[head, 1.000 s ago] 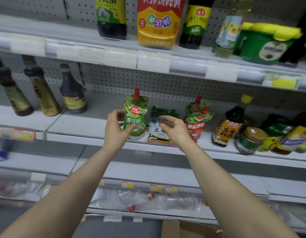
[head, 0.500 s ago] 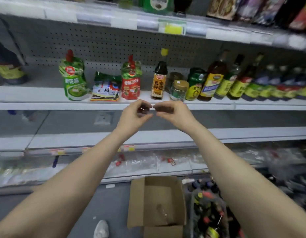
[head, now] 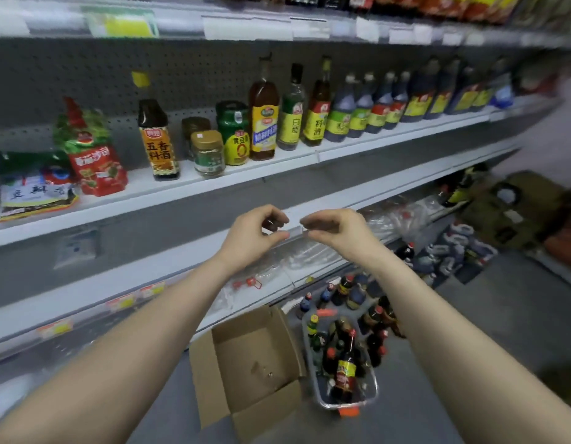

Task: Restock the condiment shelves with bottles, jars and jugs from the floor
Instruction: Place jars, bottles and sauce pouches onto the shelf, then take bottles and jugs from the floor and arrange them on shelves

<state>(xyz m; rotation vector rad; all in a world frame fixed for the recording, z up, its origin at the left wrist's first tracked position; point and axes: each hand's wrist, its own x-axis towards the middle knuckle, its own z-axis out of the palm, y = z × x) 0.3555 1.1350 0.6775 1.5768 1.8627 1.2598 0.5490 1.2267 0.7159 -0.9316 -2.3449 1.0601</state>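
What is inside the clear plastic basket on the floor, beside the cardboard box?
The clear basket holds standing bottles, mostly dark with red caps; one bottle has a red and yellow label. Whatever lies beneath them is covered.

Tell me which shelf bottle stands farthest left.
The dark bottle with the orange label, beside the red pouch; all other bottles stand to its right, beyond the gold-lidded jar.

Open brown cardboard box (head: 255, 357)

Red and green on the sauce pouch (head: 92, 155); orange label (black characters) on the dark cooking-wine bottle (head: 159, 145); brown cardboard box (head: 255, 363).
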